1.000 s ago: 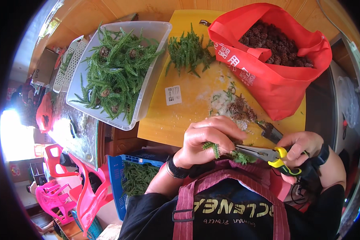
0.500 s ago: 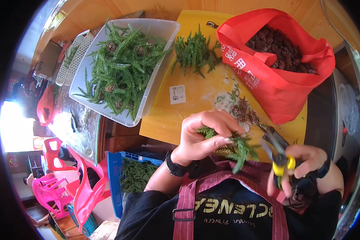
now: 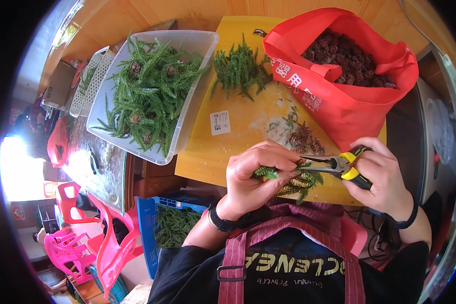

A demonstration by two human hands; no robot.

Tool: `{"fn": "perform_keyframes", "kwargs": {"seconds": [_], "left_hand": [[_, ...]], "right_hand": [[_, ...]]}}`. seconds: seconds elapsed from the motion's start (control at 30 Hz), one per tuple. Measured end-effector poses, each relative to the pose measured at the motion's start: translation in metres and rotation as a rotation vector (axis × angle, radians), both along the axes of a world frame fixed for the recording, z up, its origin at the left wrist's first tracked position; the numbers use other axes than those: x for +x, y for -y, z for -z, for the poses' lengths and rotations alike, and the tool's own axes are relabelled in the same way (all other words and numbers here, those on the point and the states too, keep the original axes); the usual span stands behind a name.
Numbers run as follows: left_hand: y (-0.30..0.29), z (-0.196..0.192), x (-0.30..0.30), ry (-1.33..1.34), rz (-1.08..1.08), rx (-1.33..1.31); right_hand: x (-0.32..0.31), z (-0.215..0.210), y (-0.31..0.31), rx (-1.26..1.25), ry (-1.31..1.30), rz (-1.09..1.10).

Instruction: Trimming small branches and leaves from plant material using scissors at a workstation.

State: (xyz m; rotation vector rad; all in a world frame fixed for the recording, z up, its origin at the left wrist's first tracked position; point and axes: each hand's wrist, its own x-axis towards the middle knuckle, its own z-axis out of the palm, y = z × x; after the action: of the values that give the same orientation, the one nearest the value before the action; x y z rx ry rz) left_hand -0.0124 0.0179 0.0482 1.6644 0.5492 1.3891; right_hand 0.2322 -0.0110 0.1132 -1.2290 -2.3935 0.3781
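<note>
Pinched in my left hand [image 3: 256,175] is a green artificial pine sprig [image 3: 304,185], its needled ends sticking out past the fingers. My right hand [image 3: 382,175] grips yellow-and-black long-nose pliers [image 3: 350,167]. The long jaws are parted and reach up to the left fingertips, over the sprig. Whatever lies between the jaws is hidden by the fingers. Just beyond, on the yellow table [image 3: 207,162], a few brown pine cones [image 3: 300,139] lie among green scraps and white powder.
A red bag [image 3: 339,111] full of pine cones stands far right. A clear plastic bin [image 3: 180,137] holds pine sprigs with cones. Between them lies a pile of loose sprigs [image 3: 240,68]. At lower left, a blue crate [image 3: 146,228] contains more greenery, beside pink plastic chairs [image 3: 114,248].
My right hand has lifted the pliers up and left, bringing their jaws to the left fingertips. The left hand keeps hold of the sprig.
</note>
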Motion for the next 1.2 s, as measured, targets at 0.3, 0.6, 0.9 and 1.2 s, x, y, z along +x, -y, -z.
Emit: {"fn": "perform_keyframes", "kwargs": {"seconds": [0.3,0.6,0.9,1.2], "left_hand": [[0.0055,-0.0020,0.0013,0.015,0.007,-0.059],[0.0063,-0.0032,0.0021,0.028,0.003,-0.068],[0.0078,-0.0035,0.0019,0.031,-0.002,-0.044],[0.0096,-0.0039,0.0024,0.020,-0.019,-0.080]], "right_hand": [[0.0031,0.0042,0.0024,0.073,0.060,0.004],[0.0028,0.0082,0.0005,0.175,0.055,-0.038],[0.0050,0.0102,0.0015,0.186,0.053,-0.063],[0.0054,0.0092,0.0035,0.182,0.062,-0.071]]}}
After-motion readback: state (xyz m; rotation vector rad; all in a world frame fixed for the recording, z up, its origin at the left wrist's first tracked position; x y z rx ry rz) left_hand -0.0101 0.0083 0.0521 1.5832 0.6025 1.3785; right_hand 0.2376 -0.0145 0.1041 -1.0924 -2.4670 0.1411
